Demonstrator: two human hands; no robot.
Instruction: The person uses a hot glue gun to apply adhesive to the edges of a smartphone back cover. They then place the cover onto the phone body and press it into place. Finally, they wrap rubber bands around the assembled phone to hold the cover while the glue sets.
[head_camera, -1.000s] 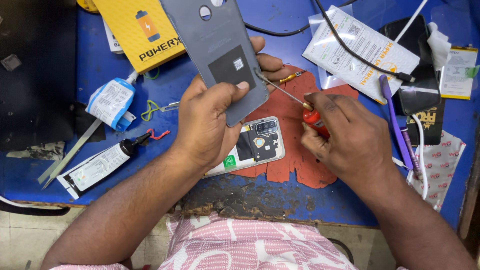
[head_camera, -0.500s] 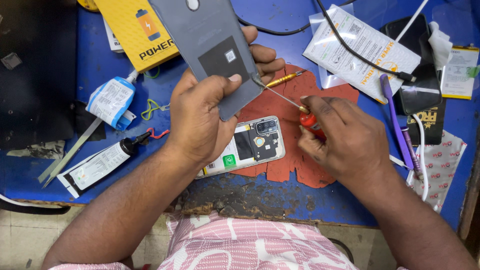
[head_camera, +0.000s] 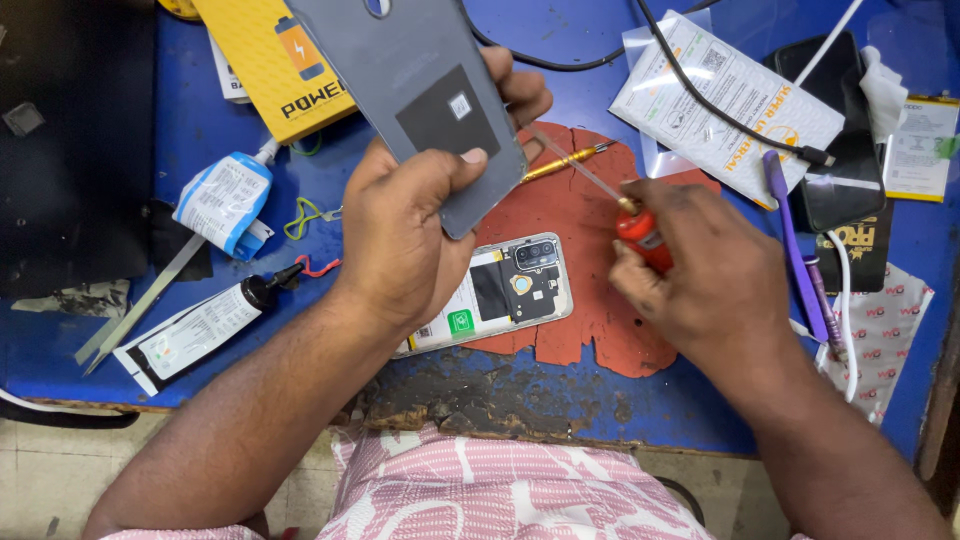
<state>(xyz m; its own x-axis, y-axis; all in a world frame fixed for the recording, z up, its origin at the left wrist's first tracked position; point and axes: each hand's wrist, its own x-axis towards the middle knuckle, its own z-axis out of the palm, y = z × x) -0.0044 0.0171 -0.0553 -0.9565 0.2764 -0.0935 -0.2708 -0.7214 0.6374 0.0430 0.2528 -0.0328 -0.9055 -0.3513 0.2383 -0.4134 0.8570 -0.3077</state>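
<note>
Left hand: the left hand (head_camera: 405, 235) is clamped on a grey phone back cover (head_camera: 410, 95), thumb on its inner face, fingers wrapped behind the far edge. It's held tilted above the desk (head_camera: 190, 130).
Right hand: the right hand (head_camera: 700, 270) is closed around a red-handled tool (head_camera: 642, 232), and its thin metal shaft points up-left to the cover's right edge. Can't tell if the tip actually touches.
Hidden bits: the top of the cover runs out of the picture, and most of the red handle is buried in the fist. The opened phone (head_camera: 500, 295) lies face-down on the red mat (head_camera: 590, 210), its left part covered by the left wrist.
Hard to read: a brass-coloured tool (head_camera: 562, 162) on the mat is partly behind the cover. The desk's front edge is scuffed and dark.
Packages: a yellow box (head_camera: 275, 65) at top left is cut off by the frame. A white flat pouch (head_camera: 725, 95) at upper right has a black cable across it.
Tubes: a blue-and-white tube (head_camera: 225, 205) sits left of the hand, and a white glue tube with a black nozzle (head_camera: 200, 330) lies below it.
Far right: a dark phone (head_camera: 850, 150), a purple tool (head_camera: 795, 250) and a patterned white packet (head_camera: 885, 335).
</note>
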